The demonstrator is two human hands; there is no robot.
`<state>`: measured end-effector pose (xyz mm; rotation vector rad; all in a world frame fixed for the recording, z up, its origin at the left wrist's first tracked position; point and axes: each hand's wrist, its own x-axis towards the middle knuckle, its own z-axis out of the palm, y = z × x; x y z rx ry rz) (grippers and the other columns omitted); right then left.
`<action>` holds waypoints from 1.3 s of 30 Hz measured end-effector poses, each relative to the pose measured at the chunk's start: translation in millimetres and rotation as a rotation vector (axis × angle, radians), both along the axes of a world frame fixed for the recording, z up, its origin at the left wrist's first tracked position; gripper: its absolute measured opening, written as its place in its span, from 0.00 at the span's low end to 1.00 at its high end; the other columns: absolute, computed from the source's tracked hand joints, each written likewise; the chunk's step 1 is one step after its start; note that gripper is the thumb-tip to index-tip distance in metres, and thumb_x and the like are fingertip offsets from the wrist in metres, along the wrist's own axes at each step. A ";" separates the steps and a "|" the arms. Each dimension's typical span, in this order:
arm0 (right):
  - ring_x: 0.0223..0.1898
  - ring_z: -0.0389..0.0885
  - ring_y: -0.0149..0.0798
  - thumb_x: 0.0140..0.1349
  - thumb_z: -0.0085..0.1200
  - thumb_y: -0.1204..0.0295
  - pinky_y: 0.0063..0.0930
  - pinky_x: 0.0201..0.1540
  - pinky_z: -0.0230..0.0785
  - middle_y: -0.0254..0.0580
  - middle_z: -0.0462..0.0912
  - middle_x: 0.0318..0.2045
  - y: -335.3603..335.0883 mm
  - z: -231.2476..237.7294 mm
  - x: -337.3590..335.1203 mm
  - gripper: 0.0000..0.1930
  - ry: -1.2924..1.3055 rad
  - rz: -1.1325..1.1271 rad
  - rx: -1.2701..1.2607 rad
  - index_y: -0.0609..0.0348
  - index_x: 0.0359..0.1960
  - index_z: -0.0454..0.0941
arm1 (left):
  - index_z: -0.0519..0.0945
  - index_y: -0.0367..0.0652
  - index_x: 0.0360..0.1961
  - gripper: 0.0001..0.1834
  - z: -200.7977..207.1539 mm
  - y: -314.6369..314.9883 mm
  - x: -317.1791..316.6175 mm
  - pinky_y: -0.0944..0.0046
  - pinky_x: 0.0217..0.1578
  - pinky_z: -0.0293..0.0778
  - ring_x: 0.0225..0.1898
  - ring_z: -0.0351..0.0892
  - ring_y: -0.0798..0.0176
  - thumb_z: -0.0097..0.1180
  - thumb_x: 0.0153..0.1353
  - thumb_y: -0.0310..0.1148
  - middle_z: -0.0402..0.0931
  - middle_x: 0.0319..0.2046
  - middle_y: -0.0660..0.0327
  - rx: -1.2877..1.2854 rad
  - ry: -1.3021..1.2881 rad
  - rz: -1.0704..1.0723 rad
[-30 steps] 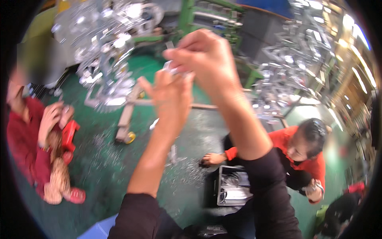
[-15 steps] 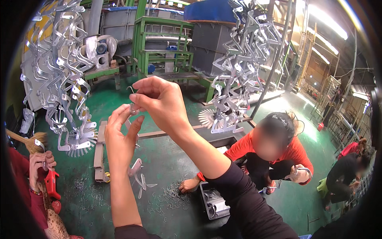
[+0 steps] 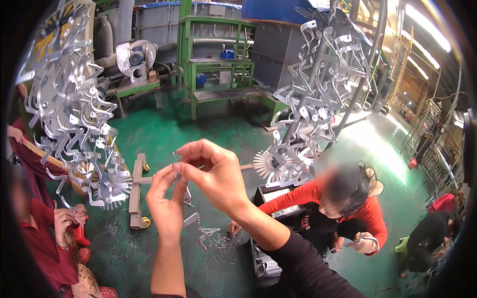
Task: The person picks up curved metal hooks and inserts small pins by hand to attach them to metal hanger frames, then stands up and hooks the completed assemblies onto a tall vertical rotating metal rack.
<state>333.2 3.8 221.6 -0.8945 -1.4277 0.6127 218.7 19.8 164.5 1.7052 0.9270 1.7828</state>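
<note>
My left hand (image 3: 166,206) and my right hand (image 3: 213,174) are raised together in front of me. Between their fingertips they pinch a thin wire hook (image 3: 175,160) joined to a small flat shiny metal part (image 3: 188,197) that hangs just below. Both hands grip this piece; how the hook passes through the part is hidden by my fingers. A rack of hanging metal parts (image 3: 74,124) is to the left of my hands, and another rack (image 3: 313,109) hangs to the right.
A person in red (image 3: 343,203) crouches at right over a dark box (image 3: 268,258) of parts. Another person in dark red (image 3: 35,233) sits at left. Loose wire hooks (image 3: 221,243) and metal pieces lie on the green floor. Green frames (image 3: 213,54) stand behind.
My view has tilted up and steadied. My hands have dropped lower in the picture, still together on the hook and part. The person in red has moved closer to the box.
</note>
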 end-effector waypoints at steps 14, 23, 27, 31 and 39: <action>0.32 0.81 0.30 0.53 0.58 0.78 0.22 0.33 0.76 0.43 0.82 0.29 -2.3 161.2 44.4 0.08 -0.102 -0.184 -0.068 0.68 0.35 0.76 | 0.80 0.33 0.30 0.07 154.4 14.3 55.9 0.63 0.44 0.65 0.40 0.75 0.59 0.60 0.49 0.24 0.78 0.36 0.60 0.013 0.082 0.103; 0.28 0.81 0.40 0.51 0.57 0.77 0.27 0.27 0.74 0.47 0.79 0.27 7.9 239.8 55.9 0.05 -0.248 -0.351 -0.078 0.65 0.29 0.77 | 0.81 0.36 0.32 0.08 221.1 29.8 69.9 0.62 0.45 0.65 0.40 0.76 0.59 0.59 0.52 0.29 0.79 0.36 0.58 -0.017 0.173 0.147; 0.25 0.78 0.42 0.48 0.57 0.79 0.29 0.25 0.70 0.44 0.76 0.24 20.5 256.3 65.5 0.03 -0.371 -0.425 0.007 0.63 0.26 0.77 | 0.80 0.35 0.34 0.10 239.4 36.3 73.2 0.62 0.46 0.65 0.41 0.76 0.57 0.59 0.52 0.29 0.79 0.37 0.56 -0.046 0.194 0.096; 0.29 0.76 0.46 0.45 0.58 0.76 0.36 0.31 0.68 0.42 0.75 0.23 28.6 279.3 75.1 0.03 -0.362 -0.369 -0.016 0.59 0.23 0.77 | 0.80 0.37 0.37 0.13 266.3 43.5 74.4 0.62 0.46 0.65 0.43 0.76 0.56 0.62 0.49 0.29 0.78 0.39 0.55 -0.013 0.206 -0.018; 0.29 0.77 0.41 0.47 0.59 0.72 0.31 0.30 0.68 0.37 0.77 0.24 40.9 304.7 72.3 0.05 -0.417 -0.384 0.036 0.56 0.27 0.80 | 0.79 0.43 0.37 0.16 298.1 72.0 53.0 0.63 0.49 0.62 0.44 0.73 0.59 0.66 0.44 0.29 0.78 0.40 0.63 0.109 0.313 -0.173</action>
